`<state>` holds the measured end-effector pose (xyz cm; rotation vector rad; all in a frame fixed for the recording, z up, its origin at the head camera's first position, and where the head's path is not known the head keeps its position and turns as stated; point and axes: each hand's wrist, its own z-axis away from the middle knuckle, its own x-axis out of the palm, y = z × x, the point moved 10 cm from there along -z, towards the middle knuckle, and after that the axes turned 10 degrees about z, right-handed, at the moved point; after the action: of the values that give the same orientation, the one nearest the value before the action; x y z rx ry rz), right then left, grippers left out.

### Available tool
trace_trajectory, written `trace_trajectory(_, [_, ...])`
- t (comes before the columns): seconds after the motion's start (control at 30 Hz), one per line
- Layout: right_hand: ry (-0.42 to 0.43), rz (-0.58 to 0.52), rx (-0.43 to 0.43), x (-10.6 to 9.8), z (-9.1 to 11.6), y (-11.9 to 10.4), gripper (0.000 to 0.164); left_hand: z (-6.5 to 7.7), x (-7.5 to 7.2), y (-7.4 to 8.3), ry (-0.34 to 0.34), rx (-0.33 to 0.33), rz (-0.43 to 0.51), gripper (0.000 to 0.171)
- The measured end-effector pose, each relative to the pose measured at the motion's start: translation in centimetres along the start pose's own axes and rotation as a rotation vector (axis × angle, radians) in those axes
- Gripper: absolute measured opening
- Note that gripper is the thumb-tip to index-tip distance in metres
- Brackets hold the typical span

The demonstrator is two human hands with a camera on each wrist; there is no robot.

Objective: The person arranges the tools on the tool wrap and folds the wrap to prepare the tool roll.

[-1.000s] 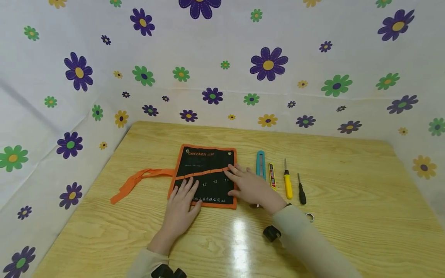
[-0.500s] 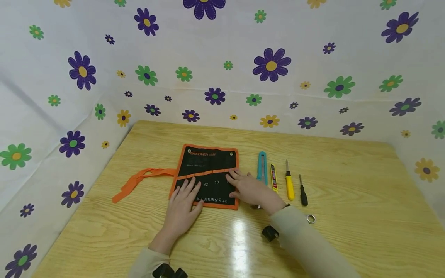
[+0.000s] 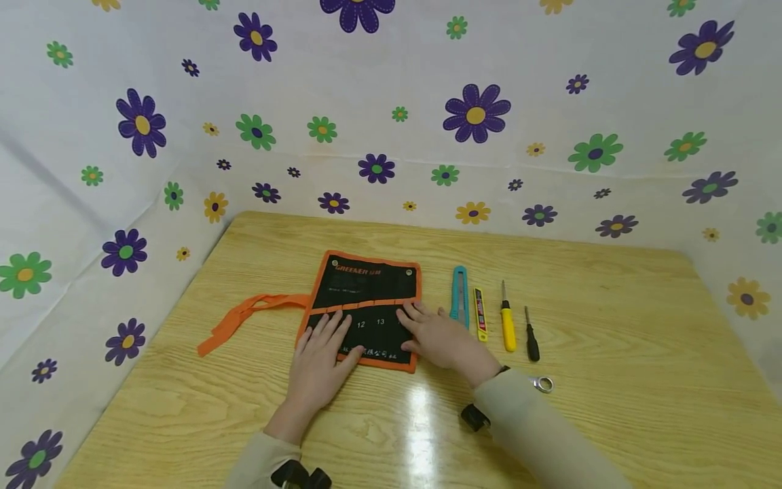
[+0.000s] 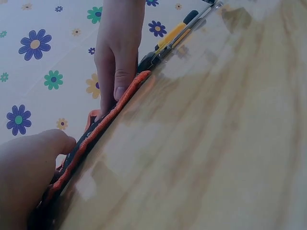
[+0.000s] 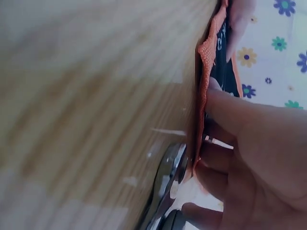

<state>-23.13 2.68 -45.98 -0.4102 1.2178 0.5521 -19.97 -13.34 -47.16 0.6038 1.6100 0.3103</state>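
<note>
A black tool pouch (image 3: 377,339) with orange trim lies flat on the table, its row of numbered pockets facing up. Straight fingers of my left hand (image 3: 320,363) rest spread on its lower left part, the thumb near the bottom edge. My right hand (image 3: 442,339) touches the pouch's right side with its fingertips and thumb, fingers loosely extended. An orange tie strap (image 3: 244,312) trails leftward. In the right wrist view, the metal end of a spanner (image 5: 165,175) lies beside the pouch's edge, below the right hand.
Right of the pouch lie a teal utility knife (image 3: 459,292), a yellow blade case (image 3: 480,316), a yellow screwdriver (image 3: 508,329) and a black screwdriver (image 3: 532,343). A ring spanner end (image 3: 544,384) shows beside the right sleeve. Flowered cloth (image 3: 391,81) hangs behind the wooden table (image 3: 611,326).
The pouch has turned slightly clockwise under the hands. My left thumb has shifted a little right and up. My right hand has stayed at the right side, its fingertips slightly lower.
</note>
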Motion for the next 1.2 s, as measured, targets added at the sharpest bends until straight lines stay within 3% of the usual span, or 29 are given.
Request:
trace_trajectory(0.17, [0.014,0.08,0.033,0.1,0.2,-0.3,0.064,-0.3,0.1,-0.1,-0.014,-0.023,-0.026,0.07])
trace_trajectory(0.43, [0.033,0.149,0.077,0.3,0.6,-1.1,0.062,-1.3,-0.3,-0.4,-0.01,-0.037,-0.042,0.065])
trace_trajectory(0.6, [0.058,0.187,0.085,0.1,1.1,-1.8,0.062,-1.8,-0.4,-0.6,-0.016,-0.091,-0.049,0.068])
trace_trajectory(0.93, [0.091,0.182,0.054,-0.1,1.9,-2.5,0.061,-2.3,-0.5,-0.3,-0.044,-0.119,-0.054,0.067])
trace_trajectory(1.2, [0.085,0.093,-0.03,0.0,2.7,-3.2,0.061,-2.7,-0.5,-0.7,-0.037,-0.113,-0.069,0.063])
